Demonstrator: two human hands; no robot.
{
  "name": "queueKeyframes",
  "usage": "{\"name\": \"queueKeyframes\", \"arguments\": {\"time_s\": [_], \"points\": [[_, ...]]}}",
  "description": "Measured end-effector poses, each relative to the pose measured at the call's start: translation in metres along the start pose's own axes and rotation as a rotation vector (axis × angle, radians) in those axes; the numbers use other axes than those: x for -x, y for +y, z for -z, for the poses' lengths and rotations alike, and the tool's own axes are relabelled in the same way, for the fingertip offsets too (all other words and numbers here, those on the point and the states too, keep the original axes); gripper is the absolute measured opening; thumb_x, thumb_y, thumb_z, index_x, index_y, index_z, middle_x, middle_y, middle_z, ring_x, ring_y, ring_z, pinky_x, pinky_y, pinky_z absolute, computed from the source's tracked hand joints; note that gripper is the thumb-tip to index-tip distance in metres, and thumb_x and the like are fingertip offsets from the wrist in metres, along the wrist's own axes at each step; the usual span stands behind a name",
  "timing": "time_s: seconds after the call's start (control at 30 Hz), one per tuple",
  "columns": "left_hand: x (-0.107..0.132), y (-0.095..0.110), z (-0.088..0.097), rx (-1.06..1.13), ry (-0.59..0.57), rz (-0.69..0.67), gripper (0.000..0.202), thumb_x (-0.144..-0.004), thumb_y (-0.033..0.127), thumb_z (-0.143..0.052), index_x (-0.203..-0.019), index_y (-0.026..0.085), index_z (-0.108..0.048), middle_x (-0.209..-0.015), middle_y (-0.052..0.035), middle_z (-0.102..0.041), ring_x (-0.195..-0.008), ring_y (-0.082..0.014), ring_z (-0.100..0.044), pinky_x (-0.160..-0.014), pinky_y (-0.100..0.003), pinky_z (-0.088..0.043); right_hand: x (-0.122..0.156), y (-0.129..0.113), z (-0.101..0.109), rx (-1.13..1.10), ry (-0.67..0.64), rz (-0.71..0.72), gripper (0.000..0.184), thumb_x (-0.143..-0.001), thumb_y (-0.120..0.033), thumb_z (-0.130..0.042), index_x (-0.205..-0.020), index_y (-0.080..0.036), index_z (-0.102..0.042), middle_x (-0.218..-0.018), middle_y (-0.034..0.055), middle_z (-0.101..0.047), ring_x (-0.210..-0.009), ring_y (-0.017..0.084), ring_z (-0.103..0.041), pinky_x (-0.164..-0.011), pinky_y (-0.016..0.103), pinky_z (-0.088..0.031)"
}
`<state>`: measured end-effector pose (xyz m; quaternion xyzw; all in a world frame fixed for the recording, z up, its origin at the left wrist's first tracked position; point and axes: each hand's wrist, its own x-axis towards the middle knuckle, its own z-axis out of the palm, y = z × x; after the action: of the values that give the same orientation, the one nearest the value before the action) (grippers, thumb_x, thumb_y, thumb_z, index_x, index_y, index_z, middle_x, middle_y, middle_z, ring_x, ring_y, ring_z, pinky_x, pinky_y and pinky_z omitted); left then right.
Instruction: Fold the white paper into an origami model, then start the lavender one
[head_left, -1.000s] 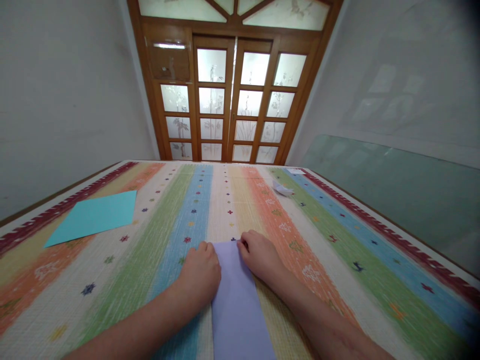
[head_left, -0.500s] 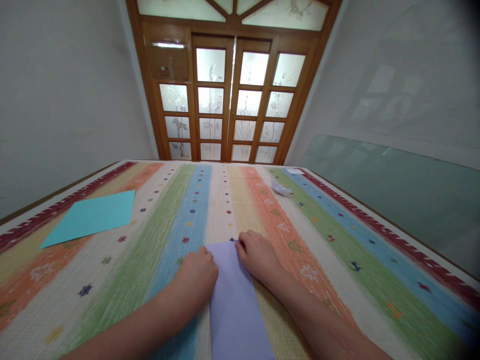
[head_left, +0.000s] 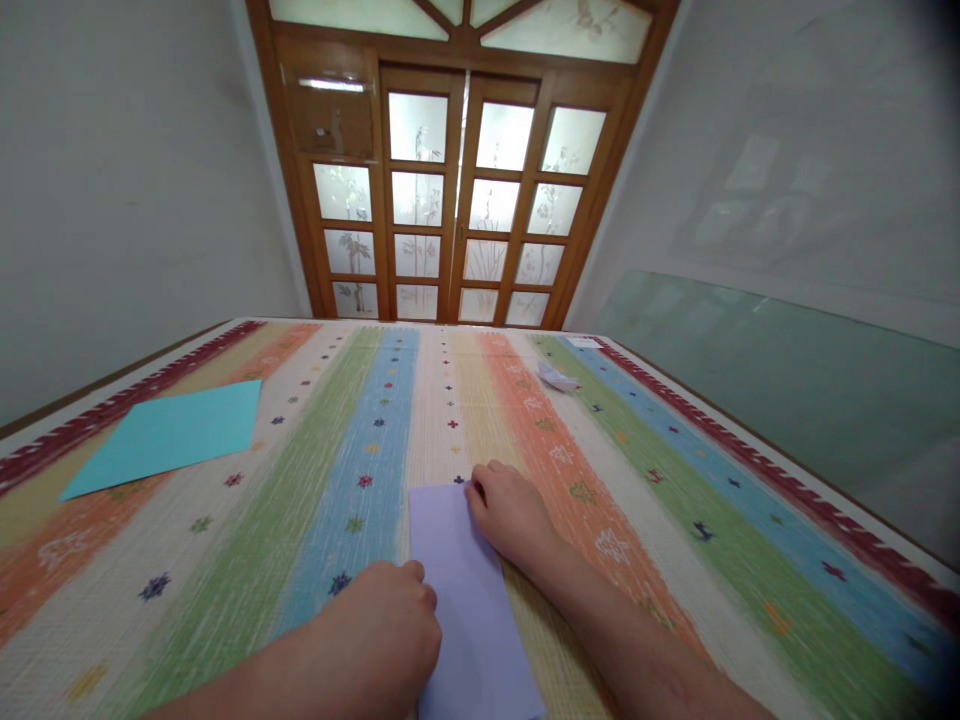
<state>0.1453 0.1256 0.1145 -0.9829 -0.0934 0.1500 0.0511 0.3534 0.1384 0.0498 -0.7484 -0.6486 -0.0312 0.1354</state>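
A long lavender sheet of paper [head_left: 474,610], which looks folded lengthwise, lies in front of me on the striped tablecloth [head_left: 240,560]. Its far end is narrow and its near end runs down to the bottom of the view. My right hand [head_left: 514,512] is closed at the far right corner, thumb and fingers pinching the edge. Along the left edge, nearer to me, my left hand [head_left: 390,630] is closed with curled fingers against the paper; its fingertips are partly hidden behind the hand.
To the left lies a flat turquoise paper sheet [head_left: 169,435]. A small folded pale paper piece [head_left: 557,377] rests at the far right, with a white paper scrap [head_left: 583,342] beyond it. Wooden doors [head_left: 450,200] with glass panes stand past the table.
My left hand has slid toward me along the paper's left edge, away from the far left corner. My right hand stays at the far right corner.
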Motion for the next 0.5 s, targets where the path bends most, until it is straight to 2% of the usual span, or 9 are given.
{"name": "queueKeyframes", "arguments": {"time_s": [0.17, 0.23, 0.3, 0.37, 0.4, 0.43, 0.47, 0.5], "points": [[0.016, 0.009, 0.016, 0.004, -0.037, -0.193, 0.008, -0.078, 0.014, -0.070, -0.079, 0.018, -0.076, -0.069, -0.0073, -0.070, -0.058, -0.0197, -0.059, -0.042, -0.034, -0.027, 0.000, -0.001, 0.002, 0.005, -0.001, 0.006, 0.020, -0.093, -0.031, -0.049, -0.081, -0.020, -0.060, -0.086, 0.0054, -0.064, -0.081, 0.020, -0.057, -0.066, 0.031, -0.030], [0.022, 0.006, 0.020, 0.045, -0.065, -0.222, 0.008, -0.078, 0.015, -0.070, -0.079, 0.018, -0.076, -0.070, -0.0068, -0.071, -0.054, -0.0185, -0.058, -0.041, -0.034, -0.027, 0.000, -0.001, 0.002, -0.005, -0.002, 0.002, 0.020, -0.093, -0.031, -0.050, -0.080, -0.020, -0.060, -0.085, 0.0057, -0.064, -0.080, 0.020, -0.057, -0.066, 0.031, -0.031], [0.027, -0.002, 0.022, 0.165, -0.106, -0.228, 0.011, -0.078, 0.014, -0.067, -0.080, 0.019, -0.077, -0.070, -0.0061, -0.072, -0.052, -0.0176, -0.059, -0.041, -0.032, -0.031, 0.000, -0.001, 0.003, -0.024, 0.001, 0.001, 0.020, -0.092, -0.030, -0.050, -0.079, -0.020, -0.061, -0.084, 0.0059, -0.064, -0.080, 0.020, -0.057, -0.065, 0.031, -0.031], [0.027, -0.016, 0.023, 0.412, -0.101, -0.292, 0.021, -0.078, 0.011, -0.062, -0.085, 0.023, -0.077, -0.077, -0.0034, -0.074, -0.061, -0.0169, -0.064, -0.049, -0.028, -0.041, 0.000, 0.000, 0.003, -0.065, 0.011, -0.008, 0.020, -0.091, -0.030, -0.051, -0.077, -0.019, -0.061, -0.082, 0.0059, -0.065, -0.078, 0.020, -0.057, -0.064, 0.030, -0.031], [0.024, -0.024, 0.022, 0.565, -0.067, -0.354, 0.029, -0.077, 0.008, -0.059, -0.090, 0.027, -0.076, -0.086, -0.0010, -0.075, -0.073, -0.0163, -0.067, -0.060, -0.024, -0.047, -0.001, 0.002, 0.003, -0.104, 0.019, -0.020, 0.020, -0.091, -0.030, -0.051, -0.077, -0.019, -0.061, -0.081, 0.0057, -0.065, -0.077, 0.020, -0.057, -0.063, 0.030, -0.031], [0.019, -0.032, 0.019, 0.717, -0.004, -0.354, 0.038, -0.078, 0.004, -0.054, -0.097, 0.030, -0.075, -0.095, 0.0015, -0.075, -0.083, -0.0150, -0.068, -0.072, -0.022, -0.049, -0.002, 0.003, 0.003, -0.162, 0.026, -0.035, 0.021, -0.091, -0.030, -0.051, -0.077, -0.019, -0.060, -0.080, 0.0052, -0.065, -0.075, 0.019, -0.057, -0.063, 0.030, -0.031], [0.012, -0.040, 0.015, 0.828, 0.082, -0.299, 0.041, -0.078, 0.004, -0.052, -0.101, 0.030, -0.074, -0.098, 0.0024, -0.075, -0.088, -0.0145, -0.068, -0.080, -0.022, -0.049, -0.003, 0.005, 0.002, -0.240, 0.032, -0.050, 0.022, -0.091, -0.031, -0.050, -0.076, -0.019, -0.060, -0.078, 0.0045, -0.065, -0.073, 0.018, -0.057, -0.062, 0.029, -0.031], [0.004, -0.048, 0.009, 0.880, 0.261, -0.124, 0.038, -0.080, 0.007, -0.050, -0.103, 0.028, -0.073, -0.102, 0.0007, -0.073, -0.095, -0.0161, -0.066, -0.088, -0.026, -0.048, -0.005, 0.006, 0.001, -0.338, 0.039, -0.063, 0.023, -0.092, -0.032, -0.049, -0.076, -0.019, -0.059, -0.076, 0.0036, -0.064, -0.071, 0.018, -0.056, -0.061, 0.028, -0.032]]}}
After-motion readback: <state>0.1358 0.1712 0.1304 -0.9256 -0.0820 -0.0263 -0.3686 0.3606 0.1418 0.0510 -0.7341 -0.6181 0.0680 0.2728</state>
